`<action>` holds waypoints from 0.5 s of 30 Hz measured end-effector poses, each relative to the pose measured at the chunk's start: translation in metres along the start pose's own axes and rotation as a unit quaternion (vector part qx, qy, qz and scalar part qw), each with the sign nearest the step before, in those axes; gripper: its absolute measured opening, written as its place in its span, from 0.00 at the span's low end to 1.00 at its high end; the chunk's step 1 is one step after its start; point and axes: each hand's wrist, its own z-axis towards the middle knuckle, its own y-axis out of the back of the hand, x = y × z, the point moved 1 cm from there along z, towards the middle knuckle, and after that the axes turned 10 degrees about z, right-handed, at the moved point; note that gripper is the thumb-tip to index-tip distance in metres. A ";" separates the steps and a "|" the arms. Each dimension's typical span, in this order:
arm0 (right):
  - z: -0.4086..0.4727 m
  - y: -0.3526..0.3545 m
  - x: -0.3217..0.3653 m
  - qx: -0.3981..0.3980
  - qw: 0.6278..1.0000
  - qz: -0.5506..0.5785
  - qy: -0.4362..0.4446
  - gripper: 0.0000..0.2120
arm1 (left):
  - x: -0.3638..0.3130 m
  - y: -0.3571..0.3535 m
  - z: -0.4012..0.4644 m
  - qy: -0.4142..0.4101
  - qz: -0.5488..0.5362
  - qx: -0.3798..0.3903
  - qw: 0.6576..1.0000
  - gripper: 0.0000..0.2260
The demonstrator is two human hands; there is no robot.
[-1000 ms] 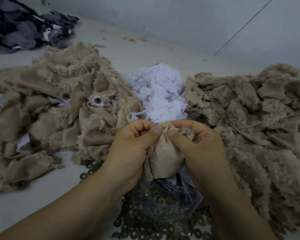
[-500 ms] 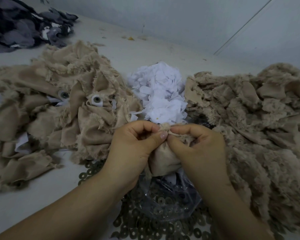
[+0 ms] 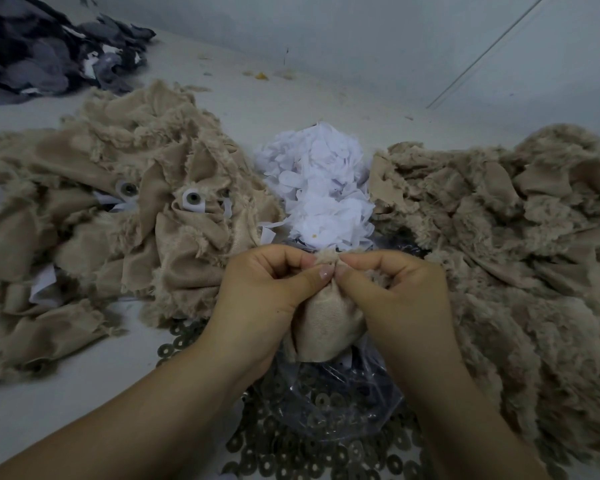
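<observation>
The left hand (image 3: 267, 292) and right hand (image 3: 400, 299) both pinch the top edge of a small tan plush fabric piece (image 3: 326, 323) — thumbs and forefingers pressed together on it. The piece hangs between the hands, above a clear plastic bag (image 3: 329, 403) lying on dark metal washers (image 3: 291, 455). A white paper-scrap heap (image 3: 319, 188) lies just behind — tan fur piles (image 3: 499, 216) flank both sides.

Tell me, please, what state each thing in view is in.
beige fabric piece, bunched up, top edge pinched by both hands.
left hand, fingers curled, pinching the piece.
right hand, fingers curled, pinching the piece.
plastic bag, crumpled, lying among the washers.
washers, scattered loose on the table.
white scraps, heaped.
left plush pile, heaped loose.
right plush pile, heaped loose.
</observation>
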 end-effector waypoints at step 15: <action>0.002 -0.001 -0.003 0.048 0.953 0.223 -0.200 0.03 | -0.008 0.001 0.001 0.055 -0.053 0.030 0.997 0.05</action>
